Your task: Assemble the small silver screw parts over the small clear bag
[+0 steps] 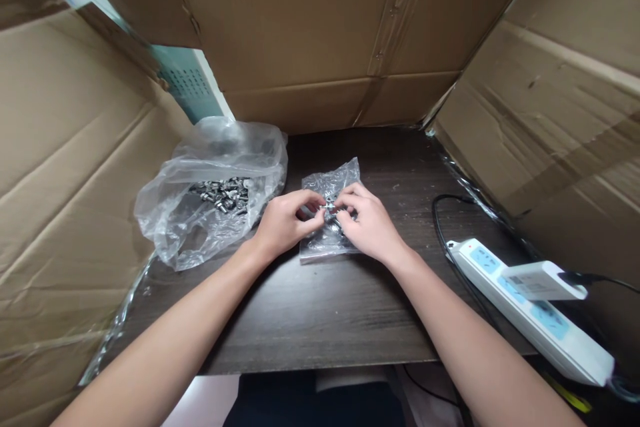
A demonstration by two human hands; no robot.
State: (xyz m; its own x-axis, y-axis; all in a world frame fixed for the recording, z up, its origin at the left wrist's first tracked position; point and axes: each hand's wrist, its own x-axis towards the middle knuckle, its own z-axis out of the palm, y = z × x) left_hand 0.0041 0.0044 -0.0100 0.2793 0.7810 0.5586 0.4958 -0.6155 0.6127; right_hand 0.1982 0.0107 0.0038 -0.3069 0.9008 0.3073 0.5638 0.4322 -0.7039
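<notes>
My left hand [286, 221] and my right hand [369, 221] meet over a small clear plastic bag [325, 250] lying on the table. Between their fingertips is a small shiny metal bolt [328, 207], pinched from the left by one hand and from the right by the other. Whether a nut or washer sits on it is too small to tell. Other small metal pieces lie on the bag, partly hidden by my right fingers. To the left, a larger clear plastic bag [173, 213] lies open with a heap of metal bolts [225, 195] inside.
Cardboard walls [310, 27] enclose the dark wooden table [320, 327] at the back and both sides. At the right lies a white power strip [530, 307] with a white adapter [543, 280] plugged in. A black cable [436, 213] curves beside it.
</notes>
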